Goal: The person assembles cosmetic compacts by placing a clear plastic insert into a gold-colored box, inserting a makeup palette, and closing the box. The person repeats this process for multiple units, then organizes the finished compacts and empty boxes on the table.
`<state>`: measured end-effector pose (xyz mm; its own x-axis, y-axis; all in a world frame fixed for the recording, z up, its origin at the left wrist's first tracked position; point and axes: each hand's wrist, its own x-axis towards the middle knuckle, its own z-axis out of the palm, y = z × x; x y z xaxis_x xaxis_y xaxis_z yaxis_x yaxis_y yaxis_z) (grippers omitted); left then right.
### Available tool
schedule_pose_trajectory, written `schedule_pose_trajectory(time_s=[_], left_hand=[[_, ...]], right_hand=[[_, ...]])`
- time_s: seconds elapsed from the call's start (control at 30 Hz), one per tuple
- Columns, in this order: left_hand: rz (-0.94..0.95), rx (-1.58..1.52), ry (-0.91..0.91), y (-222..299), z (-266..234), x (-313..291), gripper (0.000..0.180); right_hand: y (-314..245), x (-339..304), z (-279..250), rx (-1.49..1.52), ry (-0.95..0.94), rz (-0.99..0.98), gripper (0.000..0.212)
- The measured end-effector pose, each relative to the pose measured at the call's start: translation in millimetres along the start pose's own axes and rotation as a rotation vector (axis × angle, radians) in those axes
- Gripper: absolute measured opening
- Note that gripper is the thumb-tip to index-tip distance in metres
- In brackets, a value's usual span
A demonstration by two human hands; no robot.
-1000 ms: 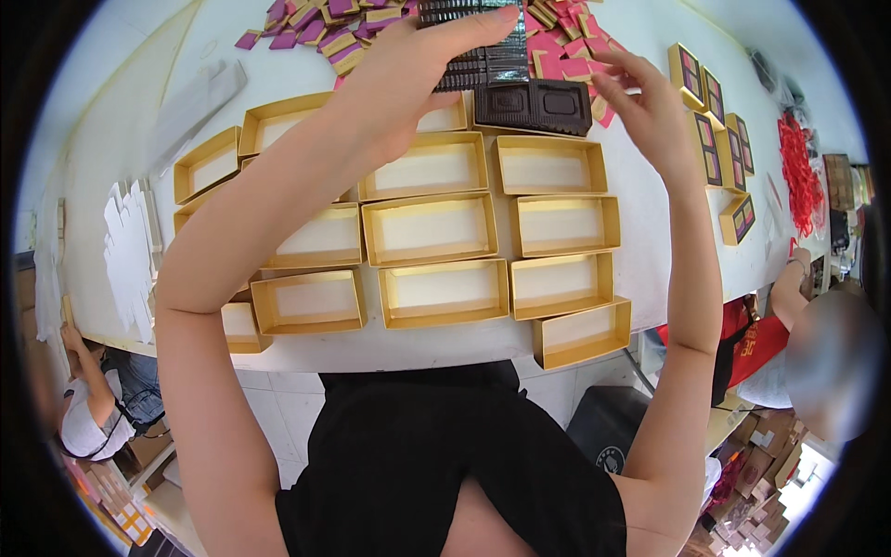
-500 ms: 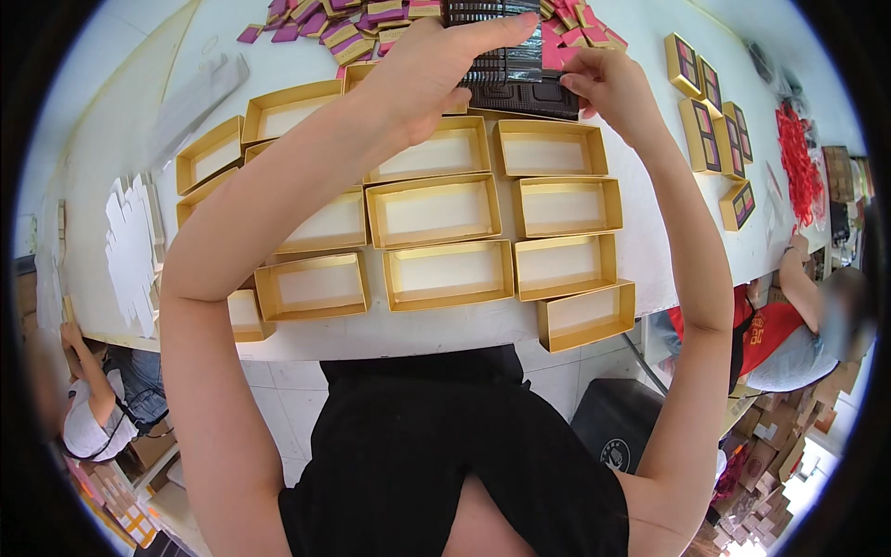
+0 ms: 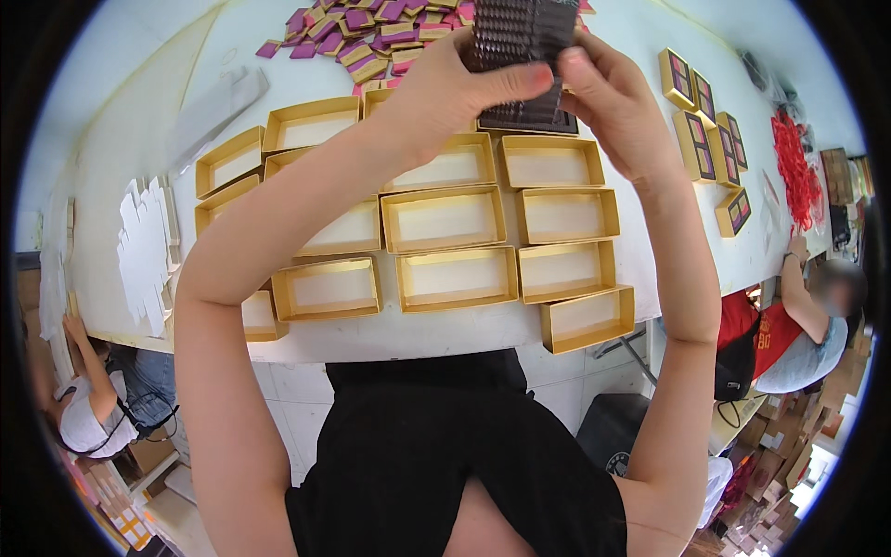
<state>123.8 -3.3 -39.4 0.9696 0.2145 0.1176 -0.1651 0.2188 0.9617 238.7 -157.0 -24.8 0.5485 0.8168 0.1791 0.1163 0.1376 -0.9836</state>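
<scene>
**Both hands on dark plastic tray, raised over table**

Left hand (image 3: 445,88) clamped on dark ribbed plastic tray (image 3: 522,32), thumb across its front, fingers behind. Right hand (image 3: 608,107) gripping the same tray from the right edge. Tray held upright, up off the white table (image 3: 139,121), above a second dark tray (image 3: 529,121) lying flat at the far end of the box rows. Below: open gold boxes (image 3: 444,218) in rows, all showing white insides. Far side: heap of purple-and-gold packets (image 3: 371,28). Right edge: filled gold boxes (image 3: 696,139), red pile (image 3: 796,167). Other people seated at left and right table edges.
</scene>
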Motion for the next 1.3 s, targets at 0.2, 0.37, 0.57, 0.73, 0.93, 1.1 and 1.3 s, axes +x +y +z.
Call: schedule_pose_trajectory(time_s=[0.2,0.37,0.57,0.73,0.93,1.1,1.3], left_hand=[[-0.079,-0.079,0.011,12.3,-13.2,-12.2,0.030],[-0.334,-0.374,0.130,18.4,1.4,-46.5,0.034],[-0.424,-0.231,0.150,12.3,29.9,-54.0,0.045],[-0.440,-0.211,0.166,12.7,31.7,-50.9,0.045],[-0.437,-0.246,0.155,6.0,23.1,-46.3,0.040],[-0.419,-0.217,0.131,5.1,25.9,-43.3,0.040],[-0.411,-0.198,0.171,11.2,34.4,-49.0,0.039]], right_hand=[[-23.6,-24.5,-33.1,-0.015,0.124,-0.116,0.044],[-10.6,-63.6,-24.4,-1.149,-0.144,-0.262,0.064],[22.7,-70.3,-14.9,-1.197,-0.170,-0.226,0.061],[40.6,-74.2,-11.9,-1.251,-0.149,-0.240,0.048],[40.2,-65.4,-43.1,-0.758,-0.297,-0.180,0.046],[51.0,-69.3,-58.2,-1.065,-0.286,-0.419,0.043],[49.3,-72.9,-49.8,-1.335,-0.239,-0.527,0.039]])
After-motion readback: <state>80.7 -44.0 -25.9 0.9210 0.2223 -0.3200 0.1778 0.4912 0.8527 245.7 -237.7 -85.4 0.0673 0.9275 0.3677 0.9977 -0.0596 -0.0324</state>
